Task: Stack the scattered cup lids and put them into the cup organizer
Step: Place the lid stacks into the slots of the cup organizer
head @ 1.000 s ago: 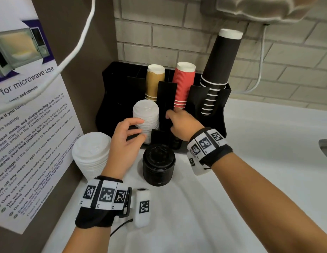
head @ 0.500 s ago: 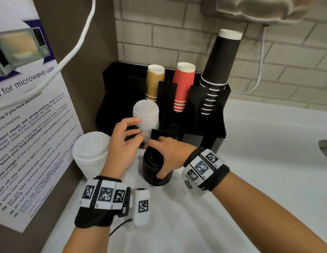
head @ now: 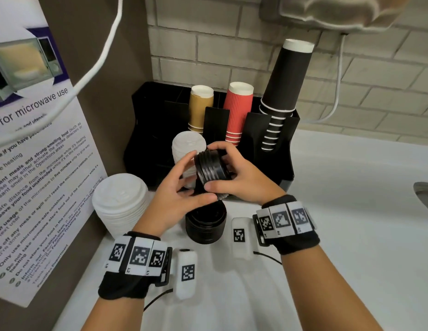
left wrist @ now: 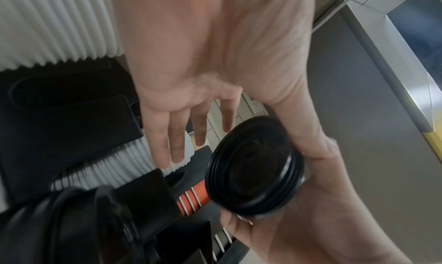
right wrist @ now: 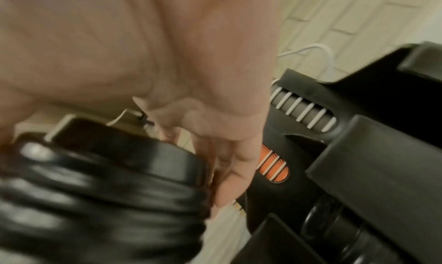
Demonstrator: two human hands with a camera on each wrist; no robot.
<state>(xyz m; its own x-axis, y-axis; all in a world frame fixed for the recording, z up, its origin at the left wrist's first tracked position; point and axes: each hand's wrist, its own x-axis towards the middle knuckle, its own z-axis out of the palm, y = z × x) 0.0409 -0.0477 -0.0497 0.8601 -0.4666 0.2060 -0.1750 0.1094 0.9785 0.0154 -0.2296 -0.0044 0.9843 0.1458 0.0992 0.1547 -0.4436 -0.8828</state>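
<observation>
My right hand grips a short stack of black lids, tilted on its side above the counter, in front of the black cup organizer. My left hand meets that stack from the left: its fingers are straight and its thumb lies against the rim of the black lids. The right wrist view shows my right fingers curled round the ribbed black lids. Another black lid stack stands on the counter below. White lids fill a front slot of the organizer.
A taller stack of white lids stands on the counter at the left, against a panel bearing a microwave notice. Gold cups, red cups and black cups stick out of the organizer. White counter stretches right to a sink edge.
My right hand left the organizer, came down on the black stack on the counter and lifted its upper part. My left hand moved from the white lids to the lifted stack.
</observation>
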